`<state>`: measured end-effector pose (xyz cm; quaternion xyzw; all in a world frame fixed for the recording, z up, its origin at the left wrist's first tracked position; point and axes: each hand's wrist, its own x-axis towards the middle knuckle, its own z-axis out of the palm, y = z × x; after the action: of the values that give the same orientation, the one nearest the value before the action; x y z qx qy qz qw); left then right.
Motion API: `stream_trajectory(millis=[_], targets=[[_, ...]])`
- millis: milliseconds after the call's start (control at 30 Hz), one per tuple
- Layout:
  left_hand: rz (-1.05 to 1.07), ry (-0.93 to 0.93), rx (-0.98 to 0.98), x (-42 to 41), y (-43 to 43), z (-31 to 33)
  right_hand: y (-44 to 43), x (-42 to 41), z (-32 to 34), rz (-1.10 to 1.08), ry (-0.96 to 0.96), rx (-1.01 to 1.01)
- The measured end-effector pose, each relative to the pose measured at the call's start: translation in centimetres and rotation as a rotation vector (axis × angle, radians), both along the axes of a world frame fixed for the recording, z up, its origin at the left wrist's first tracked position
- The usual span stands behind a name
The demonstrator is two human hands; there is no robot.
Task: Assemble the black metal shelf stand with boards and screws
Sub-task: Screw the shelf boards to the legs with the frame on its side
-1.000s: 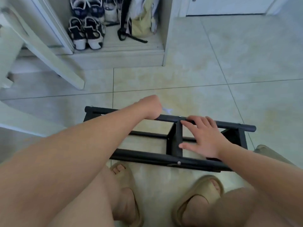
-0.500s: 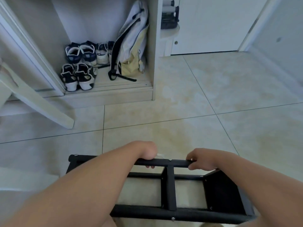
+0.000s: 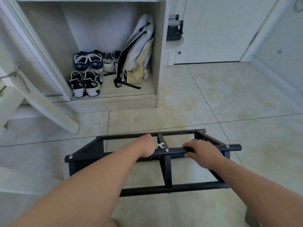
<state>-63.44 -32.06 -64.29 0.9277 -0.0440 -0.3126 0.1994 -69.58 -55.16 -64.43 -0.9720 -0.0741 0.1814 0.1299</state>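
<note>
Head view: my left hand [image 3: 147, 147] and right hand [image 3: 203, 153] both grasp the black stand's [image 3: 167, 172] top bar [image 3: 177, 150]; a small wrench [image 3: 161, 145] juts out beside the left.

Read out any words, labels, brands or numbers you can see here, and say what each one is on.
No readable text anywhere.
Any marks on the shoes, the backpack and its charm are too blurred to read; the black frame shows no label.

The stand [image 3: 167, 171] is before the cabinet [image 3: 161, 63], in which shoes [image 3: 85, 79] sit left of the backpack [image 3: 139, 51].
</note>
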Motion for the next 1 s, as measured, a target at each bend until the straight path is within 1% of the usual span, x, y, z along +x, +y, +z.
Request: stream_trajectory(millis=[100,233,433,500,567,633,733,800,833,933,1000], targets=[[-0.032,0.027,0.025,-1.6,0.1,-1.1,0.6,-1.0,-1.0,-0.014,0.013,-0.018],[-0.019,0.039,-0.012,-2.7,0.1,-2.9,1.1,-2.4,-3.3,-0.056,0.028,-0.067],[-0.063,0.104,0.065,-2.4,0.4,-5.1,1.7,-3.9,-6.3,-0.063,0.102,-0.072],[-0.1,0.152,0.106,-2.4,0.4,-5.9,2.0,-4.5,-7.4,-0.067,0.162,-0.073],[-0.186,0.239,0.162,-2.8,0.3,-6.8,2.3,-5.1,-8.6,-0.066,0.224,-0.07],[-0.228,0.317,0.2,-3.4,0.0,-7.7,2.5,-5.7,-9.8,-0.055,0.273,-0.08],[-0.319,0.381,0.268,-4.2,-0.3,-9.1,2.8,-6.5,-11.6,-0.053,0.331,-0.094],[-0.297,0.427,0.263,-4.6,-0.4,-10.0,2.9,-6.9,-12.6,-0.048,0.356,-0.1],[-0.252,0.44,0.25,-4.6,-0.3,-10.2,2.9,-7.1,-12.9,-0.043,0.359,-0.102],[-0.217,0.441,0.221,-4.2,0.4,-10.6,2.8,-7.2,-13.6,-0.018,0.342,-0.104],[-0.235,0.423,0.216,-3.5,1.0,-11.0,2.7,-7.0,-13.9,0.0,0.333,-0.097]])
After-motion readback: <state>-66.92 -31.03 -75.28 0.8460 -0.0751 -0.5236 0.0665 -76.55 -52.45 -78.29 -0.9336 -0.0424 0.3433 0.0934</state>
